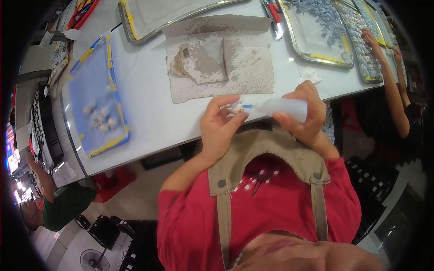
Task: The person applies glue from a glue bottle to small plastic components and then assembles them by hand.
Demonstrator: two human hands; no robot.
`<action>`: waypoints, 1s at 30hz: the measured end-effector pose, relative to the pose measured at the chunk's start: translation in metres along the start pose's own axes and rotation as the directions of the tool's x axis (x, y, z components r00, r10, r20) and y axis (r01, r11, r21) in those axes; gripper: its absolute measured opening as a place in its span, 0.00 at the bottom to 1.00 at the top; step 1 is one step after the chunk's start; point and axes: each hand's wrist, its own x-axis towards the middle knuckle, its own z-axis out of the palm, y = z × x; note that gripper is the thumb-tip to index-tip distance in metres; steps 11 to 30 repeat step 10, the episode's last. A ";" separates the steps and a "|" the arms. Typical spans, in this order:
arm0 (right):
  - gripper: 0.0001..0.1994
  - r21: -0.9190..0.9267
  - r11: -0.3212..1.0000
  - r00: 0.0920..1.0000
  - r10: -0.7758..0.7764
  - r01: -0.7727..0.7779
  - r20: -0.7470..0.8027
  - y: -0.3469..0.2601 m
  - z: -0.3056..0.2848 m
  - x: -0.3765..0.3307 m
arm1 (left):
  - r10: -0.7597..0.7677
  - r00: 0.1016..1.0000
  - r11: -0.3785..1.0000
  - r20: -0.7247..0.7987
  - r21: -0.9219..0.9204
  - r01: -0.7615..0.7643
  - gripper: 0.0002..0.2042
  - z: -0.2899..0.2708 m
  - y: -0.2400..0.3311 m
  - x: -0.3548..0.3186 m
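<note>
Over the table's near edge, my left hand [220,124] pinches a small pale piece [237,108] between thumb and fingers; its exact kind is too small to make out. My right hand [307,110] is wrapped round a white squeeze bottle [284,108], tilted on its side. The bottle's blue nozzle tip [247,106] points left and meets or nearly meets the small piece. Just beyond my hands lies a stained grey cardboard sheet [253,67] with a smaller wet-looking piece of board [205,67] on it.
A blue tray [97,131] with several small pale pieces stands at the left. At the far right, a metal-rimmed tray [316,57] holds many grey-blue pieces. Red and black pens [274,16] lie beside it, and a crumpled white tissue [311,77] nearer. Other people work on both sides.
</note>
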 end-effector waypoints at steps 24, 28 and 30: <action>0.14 0.017 0.999 0.999 0.039 -0.039 -0.033 0.005 -0.002 -0.004 | -0.049 0.998 0.998 0.031 -0.024 0.050 0.19 -0.003 0.001 -0.002; 0.14 0.017 0.999 0.999 0.039 -0.039 -0.033 0.005 -0.002 -0.004 | -0.049 0.998 0.998 0.031 -0.024 0.050 0.19 -0.003 0.001 -0.002; 0.14 0.017 0.999 0.999 0.039 -0.039 -0.033 0.005 -0.002 -0.004 | -0.049 0.998 0.998 0.031 -0.024 0.050 0.19 -0.003 0.001 -0.002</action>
